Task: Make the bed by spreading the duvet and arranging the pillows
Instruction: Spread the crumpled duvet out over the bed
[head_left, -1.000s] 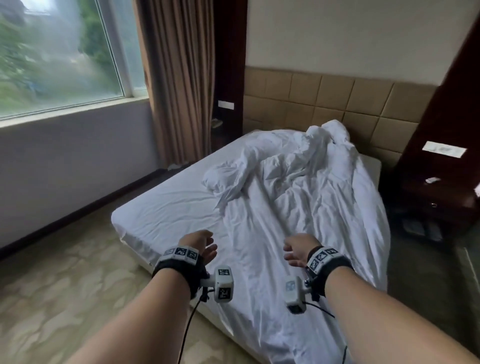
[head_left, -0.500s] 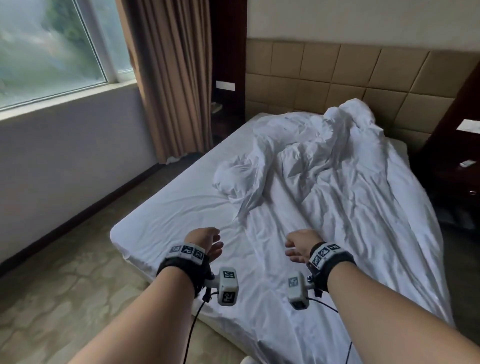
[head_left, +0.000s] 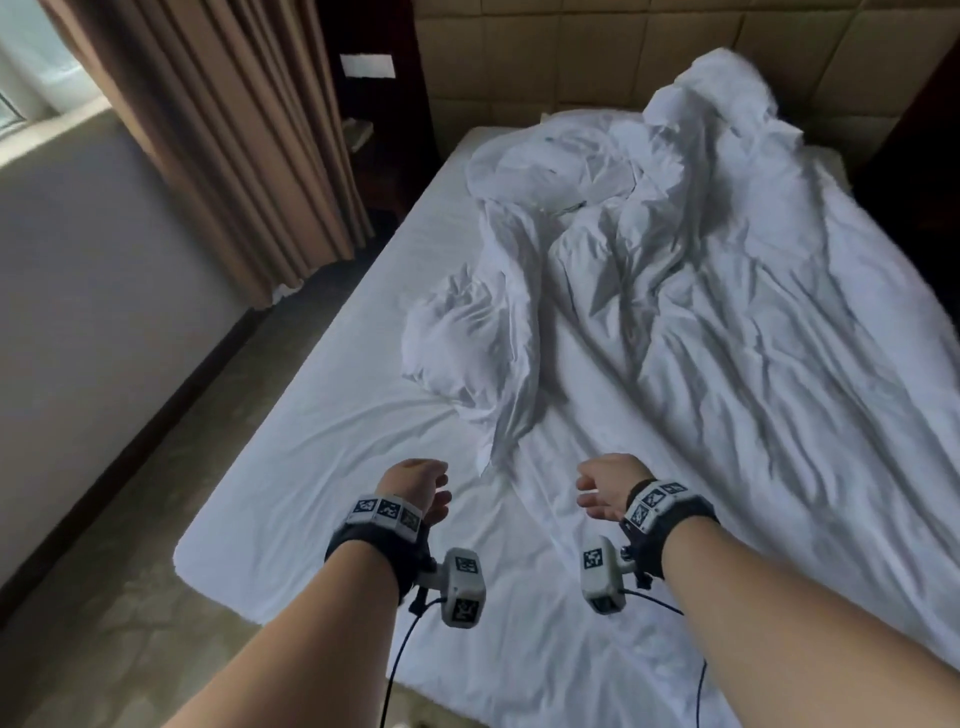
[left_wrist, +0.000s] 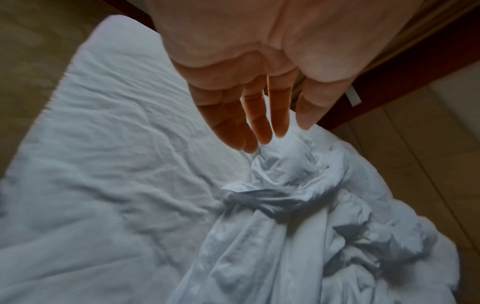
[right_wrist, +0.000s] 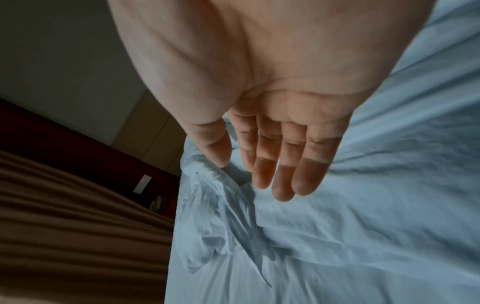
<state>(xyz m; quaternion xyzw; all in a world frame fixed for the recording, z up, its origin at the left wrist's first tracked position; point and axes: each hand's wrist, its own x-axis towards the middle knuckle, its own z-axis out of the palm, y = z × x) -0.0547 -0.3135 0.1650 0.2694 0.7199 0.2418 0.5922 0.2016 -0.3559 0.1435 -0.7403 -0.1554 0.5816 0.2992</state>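
Head view: we see both arms reaching over the foot of the bed (head_left: 291, 499).
Left hand (head_left: 415, 486): fingers loose and apart, holding nothing, above the bare sheet.
Right hand (head_left: 608, 486): fingers straight and relaxed, empty, above the duvet's near edge.
Duvet (head_left: 727, 322): we find it crumpled in ridges over the bed's right side, bunched high near the headboard (head_left: 597, 57).
Pillows: we cannot tell them from the white folds.
Curtain (head_left: 234, 145): hangs left of the bed.

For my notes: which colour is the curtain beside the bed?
Plain brown; the curtain shows best in the head view.
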